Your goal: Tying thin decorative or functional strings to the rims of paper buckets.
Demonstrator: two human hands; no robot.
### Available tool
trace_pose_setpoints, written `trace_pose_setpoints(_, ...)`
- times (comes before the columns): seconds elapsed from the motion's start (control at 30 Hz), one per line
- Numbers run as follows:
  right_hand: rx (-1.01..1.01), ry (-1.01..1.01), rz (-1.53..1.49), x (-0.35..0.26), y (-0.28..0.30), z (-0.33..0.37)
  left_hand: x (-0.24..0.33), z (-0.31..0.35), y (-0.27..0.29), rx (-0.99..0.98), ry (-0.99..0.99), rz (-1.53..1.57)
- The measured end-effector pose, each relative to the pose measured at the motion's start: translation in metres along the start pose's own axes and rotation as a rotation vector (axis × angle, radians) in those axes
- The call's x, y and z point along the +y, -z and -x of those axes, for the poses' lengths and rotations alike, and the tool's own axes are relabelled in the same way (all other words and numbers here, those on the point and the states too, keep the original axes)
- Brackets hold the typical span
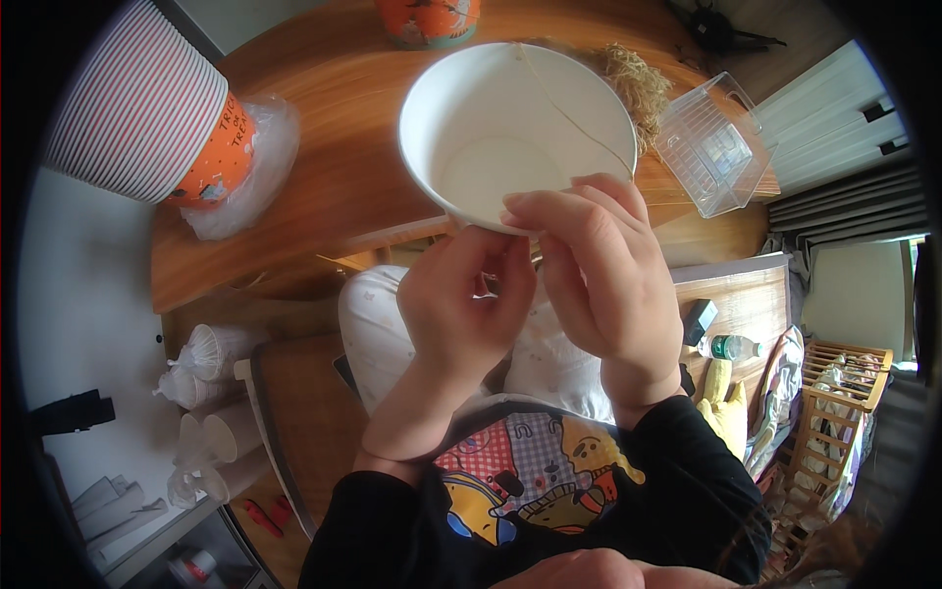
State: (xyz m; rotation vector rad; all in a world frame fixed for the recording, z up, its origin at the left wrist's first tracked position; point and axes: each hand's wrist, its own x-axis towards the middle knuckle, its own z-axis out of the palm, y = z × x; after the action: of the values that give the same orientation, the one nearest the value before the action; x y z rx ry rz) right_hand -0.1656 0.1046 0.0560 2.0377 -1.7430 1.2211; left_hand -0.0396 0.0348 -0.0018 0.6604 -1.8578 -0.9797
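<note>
A large white-lined paper bucket [461, 128] leans on the table's near edge with its mouth tipped toward me. My left hand [466, 304] is closed at the near rim, thumb and fingers pinched together just beneath it. My right hand [608, 265] curls over the same rim, its fingers inside the mouth and closed against the edge. A thin tan string [554, 98] runs from the far rim across the opening toward my right fingers. Whether a string end lies between my fingers is hidden.
On the wooden table [334, 147] are a tall stack of orange buckets [211, 162] in clear plastic, another orange bucket [427, 20], tan raffia strands [636, 93] and a clear plastic basket [721, 147]. A water bottle [736, 348] lies to the right. Wrapped white cups [211, 348] lie at left.
</note>
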Motion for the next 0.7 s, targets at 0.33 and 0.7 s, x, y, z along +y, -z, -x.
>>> trace_pose_setpoints(0.33,-0.025,-0.014,-0.016,-0.003,-0.002,0.004,0.002,0.003,0.004,0.023,0.014,0.018)
trace_pose_setpoints(0.7,0.125,0.200,-0.195,0.000,-0.009,0.037,-0.005,0.010,0.021,-0.234,0.246,0.693)
